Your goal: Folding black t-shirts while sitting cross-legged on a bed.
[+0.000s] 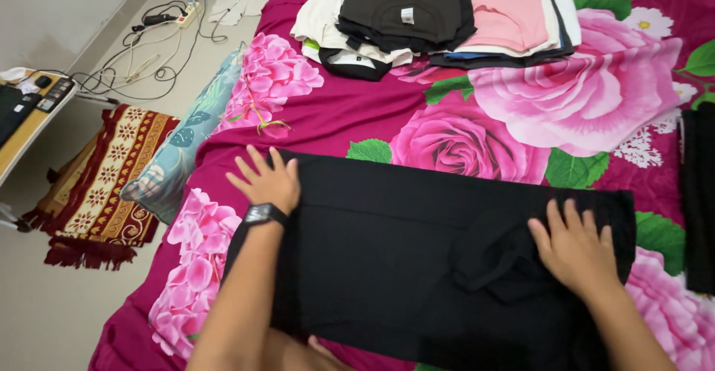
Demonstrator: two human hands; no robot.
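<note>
We press both hands flat, fingers spread, on a black garment [387,267] lying on the floral bedsheet [335,114]: left hand [267,181] at its edge, right hand [573,248] on a fold. 2 folded stacks [439,13] lie beyond; this piece looks partly folded.

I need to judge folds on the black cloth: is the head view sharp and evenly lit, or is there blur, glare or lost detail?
Head view: sharp, soft even light, no glare; both the left hand and right hand are crisp, without motion blur. The black garment is so dark that its folds barely show. The folded clothes at the top edge are cut off by the frame.
</note>
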